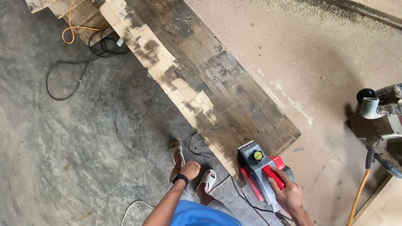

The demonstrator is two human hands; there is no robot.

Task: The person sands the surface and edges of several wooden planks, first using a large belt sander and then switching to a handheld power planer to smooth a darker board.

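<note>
Red-and-grey electric planer point(263, 173) sitting on the near end of the long dark plank point(208, 77), close to its lower left edge, body aligned with the plank's long axis running up and away to the left. Right hand point(287, 192) wrapped around the red handle, gripping it firmly; left hand point(190, 170) curled into a loose fist, holding nothing, hanging off to the left above sandalled feet point(191, 164) on the concrete floor point(55, 145). Right hand plainly the nearer of the two, already on the tool. Plank rough and weathered, dark stain over most of it, pale bare wood showing in patches along the left edge. Dusty tabletop point(319, 55) beneath, scattered with sawdust. Second power tool point(386, 129), grey and worn, well apart to the right, orange cord point(359, 194) trailing down. Black cable point(75, 73) looped on the floor at upper left.
</note>
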